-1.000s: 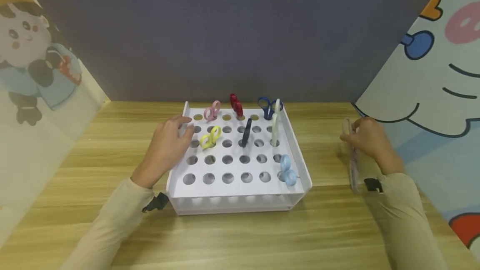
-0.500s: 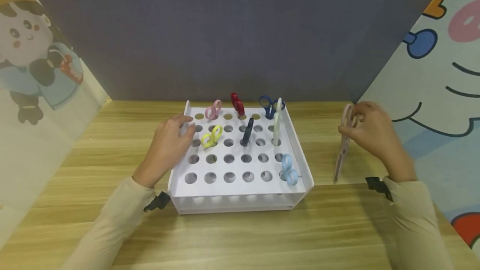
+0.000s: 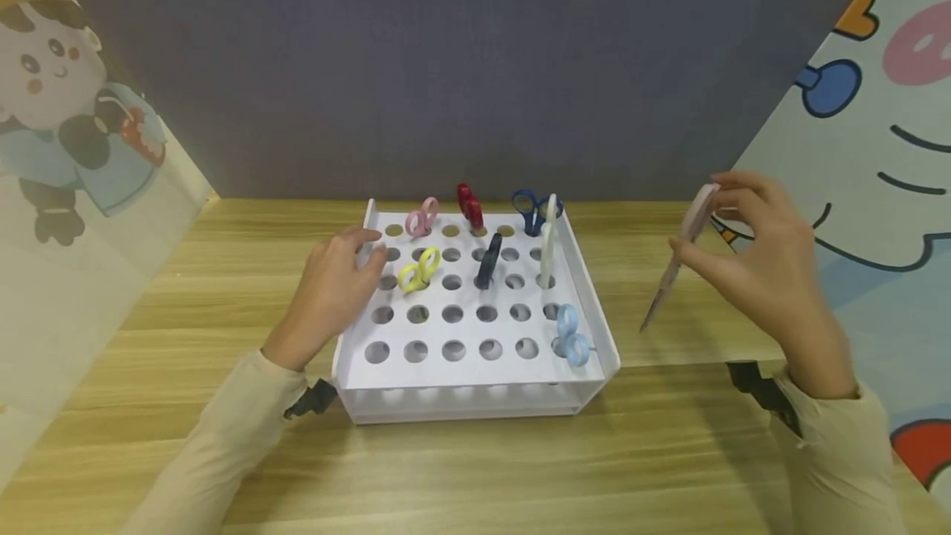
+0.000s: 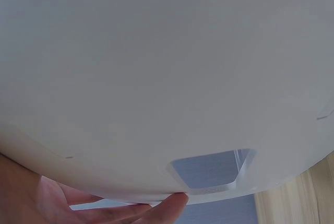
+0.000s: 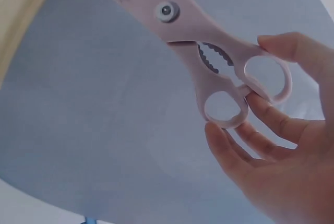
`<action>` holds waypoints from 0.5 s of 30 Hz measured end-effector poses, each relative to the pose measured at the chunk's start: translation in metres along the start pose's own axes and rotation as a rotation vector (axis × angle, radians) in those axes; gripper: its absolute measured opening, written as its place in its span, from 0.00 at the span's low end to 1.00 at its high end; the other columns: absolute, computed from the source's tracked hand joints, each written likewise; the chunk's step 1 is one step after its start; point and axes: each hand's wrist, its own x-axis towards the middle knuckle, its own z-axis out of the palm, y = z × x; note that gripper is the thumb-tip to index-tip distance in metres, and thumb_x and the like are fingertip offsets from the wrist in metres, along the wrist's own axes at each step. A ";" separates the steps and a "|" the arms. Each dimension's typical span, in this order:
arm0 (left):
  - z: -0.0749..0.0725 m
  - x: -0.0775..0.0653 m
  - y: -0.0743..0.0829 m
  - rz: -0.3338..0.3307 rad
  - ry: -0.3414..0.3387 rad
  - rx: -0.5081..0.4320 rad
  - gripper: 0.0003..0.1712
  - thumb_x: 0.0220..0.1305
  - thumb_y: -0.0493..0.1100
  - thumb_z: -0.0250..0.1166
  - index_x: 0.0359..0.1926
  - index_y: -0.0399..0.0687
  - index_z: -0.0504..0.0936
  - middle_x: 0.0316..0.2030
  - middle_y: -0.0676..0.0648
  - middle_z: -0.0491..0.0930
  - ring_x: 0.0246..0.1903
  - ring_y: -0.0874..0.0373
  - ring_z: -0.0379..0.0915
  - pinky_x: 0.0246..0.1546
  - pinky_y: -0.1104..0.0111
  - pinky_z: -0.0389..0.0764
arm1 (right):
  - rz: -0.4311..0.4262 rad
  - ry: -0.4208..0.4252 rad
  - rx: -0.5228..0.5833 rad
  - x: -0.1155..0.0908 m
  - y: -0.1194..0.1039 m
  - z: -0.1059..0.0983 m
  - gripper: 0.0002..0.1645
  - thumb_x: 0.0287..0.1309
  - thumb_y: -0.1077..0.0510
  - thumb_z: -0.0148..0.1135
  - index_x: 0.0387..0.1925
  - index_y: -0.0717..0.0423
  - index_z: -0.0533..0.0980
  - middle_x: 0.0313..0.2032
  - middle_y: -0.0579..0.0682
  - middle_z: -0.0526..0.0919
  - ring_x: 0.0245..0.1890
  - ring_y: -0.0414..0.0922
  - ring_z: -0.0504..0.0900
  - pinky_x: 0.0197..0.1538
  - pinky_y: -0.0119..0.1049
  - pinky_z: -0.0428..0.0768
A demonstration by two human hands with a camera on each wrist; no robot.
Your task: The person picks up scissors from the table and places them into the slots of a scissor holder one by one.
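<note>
A white rack (image 3: 397, 376) with rows of round holes stands on the wooden table, with several scissors upright in it. My left hand (image 3: 332, 291) rests over its left side wall, fingers relaxed; the left wrist view shows the fingertips at the edge of the white wall (image 4: 156, 104). To the right of the rack, my right hand (image 3: 768, 258) holds pale pink kitchen scissors (image 3: 672, 267) in the air by the handles, blades slanting down to the left. In the right wrist view the scissors (image 5: 151, 4) show their grey pivot and toothed inner grip, the fingers about the two handle loops.
In the rack are pink scissors (image 3: 422, 220), red scissors (image 3: 470, 206), dark blue scissors (image 3: 532, 215), yellow scissors (image 3: 419, 270), black scissors (image 3: 489, 261), pale green scissors (image 3: 548, 242) and light blue scissors (image 3: 571, 338). A grey wall (image 3: 475, 73) rises behind the table (image 3: 475, 477).
My right hand has lifted the pale pink scissors off the table and turned them, so the blades now slant down toward the rack. The left hand has stayed at the rack's side.
</note>
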 end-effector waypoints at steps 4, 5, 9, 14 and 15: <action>0.001 0.000 -0.001 0.000 0.007 -0.006 0.23 0.72 0.44 0.54 0.58 0.31 0.78 0.61 0.32 0.74 0.54 0.39 0.73 0.54 0.45 0.77 | -0.073 0.074 0.029 0.000 -0.009 -0.003 0.28 0.34 0.65 0.81 0.40 0.72 0.79 0.60 0.59 0.76 0.57 0.59 0.74 0.57 0.16 0.65; 0.001 0.000 -0.002 0.000 0.009 -0.007 0.23 0.72 0.44 0.54 0.58 0.31 0.78 0.61 0.32 0.74 0.56 0.39 0.73 0.55 0.45 0.76 | -0.085 0.091 0.037 0.000 -0.012 -0.004 0.28 0.37 0.61 0.81 0.40 0.72 0.79 0.60 0.59 0.76 0.58 0.59 0.74 0.58 0.18 0.65; 0.001 -0.001 -0.003 0.004 0.013 -0.005 0.23 0.72 0.44 0.54 0.58 0.31 0.78 0.61 0.32 0.74 0.58 0.38 0.72 0.56 0.44 0.76 | -0.136 0.162 0.074 0.001 -0.025 -0.008 0.42 0.49 0.35 0.73 0.39 0.74 0.79 0.56 0.64 0.78 0.62 0.56 0.72 0.59 0.24 0.66; 0.002 -0.001 -0.004 0.007 0.018 -0.009 0.23 0.72 0.44 0.54 0.57 0.30 0.78 0.60 0.32 0.75 0.55 0.38 0.73 0.55 0.44 0.77 | -0.153 0.269 0.118 0.002 -0.045 -0.014 0.49 0.52 0.29 0.66 0.41 0.77 0.79 0.55 0.66 0.78 0.62 0.54 0.72 0.59 0.23 0.72; 0.002 -0.001 -0.004 0.009 0.019 -0.009 0.23 0.72 0.44 0.54 0.57 0.30 0.78 0.60 0.32 0.75 0.54 0.38 0.74 0.54 0.45 0.77 | -0.148 0.293 0.140 0.002 -0.049 -0.015 0.48 0.52 0.31 0.68 0.41 0.78 0.78 0.56 0.64 0.78 0.62 0.54 0.72 0.60 0.24 0.73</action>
